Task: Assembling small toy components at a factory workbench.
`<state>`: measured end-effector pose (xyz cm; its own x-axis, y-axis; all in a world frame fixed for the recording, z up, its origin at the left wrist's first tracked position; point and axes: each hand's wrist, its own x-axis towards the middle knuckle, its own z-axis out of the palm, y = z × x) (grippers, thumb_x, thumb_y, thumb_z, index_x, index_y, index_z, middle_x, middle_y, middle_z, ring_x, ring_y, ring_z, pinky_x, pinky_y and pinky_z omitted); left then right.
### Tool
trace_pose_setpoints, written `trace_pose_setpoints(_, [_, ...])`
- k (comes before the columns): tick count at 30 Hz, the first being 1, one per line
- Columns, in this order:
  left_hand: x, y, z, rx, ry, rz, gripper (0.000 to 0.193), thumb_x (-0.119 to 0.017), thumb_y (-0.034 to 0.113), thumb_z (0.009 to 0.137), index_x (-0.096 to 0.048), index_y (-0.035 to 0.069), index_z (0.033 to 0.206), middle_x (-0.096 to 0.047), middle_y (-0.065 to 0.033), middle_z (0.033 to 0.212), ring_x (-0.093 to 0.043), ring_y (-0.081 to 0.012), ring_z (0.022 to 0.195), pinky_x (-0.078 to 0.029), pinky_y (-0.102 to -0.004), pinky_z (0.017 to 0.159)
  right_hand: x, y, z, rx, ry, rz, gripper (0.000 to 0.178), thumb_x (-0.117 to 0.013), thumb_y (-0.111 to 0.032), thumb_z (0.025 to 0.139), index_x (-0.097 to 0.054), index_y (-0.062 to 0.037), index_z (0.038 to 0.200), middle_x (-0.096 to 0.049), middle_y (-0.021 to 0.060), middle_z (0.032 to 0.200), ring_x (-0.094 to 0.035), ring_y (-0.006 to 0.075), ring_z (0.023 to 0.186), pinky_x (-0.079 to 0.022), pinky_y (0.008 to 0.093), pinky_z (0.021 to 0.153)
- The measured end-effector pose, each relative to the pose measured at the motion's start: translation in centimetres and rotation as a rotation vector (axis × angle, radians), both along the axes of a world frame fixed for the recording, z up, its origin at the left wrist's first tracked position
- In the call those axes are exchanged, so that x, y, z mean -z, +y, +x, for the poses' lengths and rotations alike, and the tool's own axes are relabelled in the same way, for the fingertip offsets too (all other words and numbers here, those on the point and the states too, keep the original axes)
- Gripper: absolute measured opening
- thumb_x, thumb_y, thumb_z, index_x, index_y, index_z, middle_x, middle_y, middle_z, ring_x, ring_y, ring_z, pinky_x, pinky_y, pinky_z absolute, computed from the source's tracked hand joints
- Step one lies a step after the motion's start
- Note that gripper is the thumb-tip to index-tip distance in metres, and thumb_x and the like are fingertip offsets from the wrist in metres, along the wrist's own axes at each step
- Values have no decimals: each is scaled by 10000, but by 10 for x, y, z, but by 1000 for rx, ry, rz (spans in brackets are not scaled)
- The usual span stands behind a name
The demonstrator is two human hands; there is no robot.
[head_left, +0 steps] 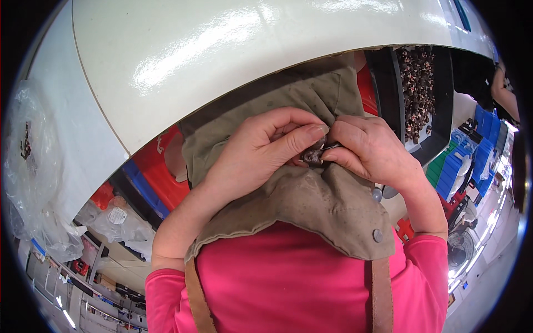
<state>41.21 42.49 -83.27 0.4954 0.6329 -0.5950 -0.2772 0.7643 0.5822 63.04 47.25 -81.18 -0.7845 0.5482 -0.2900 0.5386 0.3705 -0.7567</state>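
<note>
Left hand [277, 141] has its grip pinched on a small dark piece [313, 157] over the apron [327, 202]; right hand [375, 147] pinches what looks like a thin blade [332, 146]. Seems unfinished, and the black tray [442, 91] holds loads of similar bits [416, 86] (done or waiting, can't tell).
</note>
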Motion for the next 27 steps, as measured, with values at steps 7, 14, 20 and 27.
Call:
trace_pose_setpoints(7, [-2, -4, -6, 14, 7, 5, 302, -593, 260, 974, -622, 17, 1151, -663, -17, 1001, -613, -70, 891, -519, -223, 746, -4, -4, -7, -7, -10, 20, 311, -657, -306, 858, -510, -37, 808, -517, 133, 747, -544, 362, 680, -436, 433, 583])
trace_pose_setpoints(14, [-9, -2, -1, -48, -17, -4, 262, -556, 209, 994, -612, 27, 1174, -644, -9, 971, -597, -50, 806, -508, -202, 704, -6, -2, -2, -25, -4, 11, 294, -661, -294, 856, -524, -36, 827, -514, 130, 746, -545, 356, 687, -440, 425, 595])
trace_pose_setpoints(20, [-23, 10, 2, 21, -2, -48, 322, -570, 144, 980, -548, 25, 1278, -628, -12, 997, -603, -59, 880, -517, -221, 754, -8, 3, 7, 58, 53, -15, 267, -665, -263, 856, -525, -36, 833, -524, 127, 751, -538, 355, 682, -433, 421, 597])
trace_pose_setpoints(27, [-31, 21, 7, 139, -18, 12, 510, -685, -44, 841, -511, 4, 1319, -613, -42, 1091, -609, -70, 910, -501, -217, 806, -12, 10, 18, 105, 97, -80, 214, -656, -212, 862, -534, -37, 854, -544, 126, 764, -544, 348, 680, -431, 407, 604])
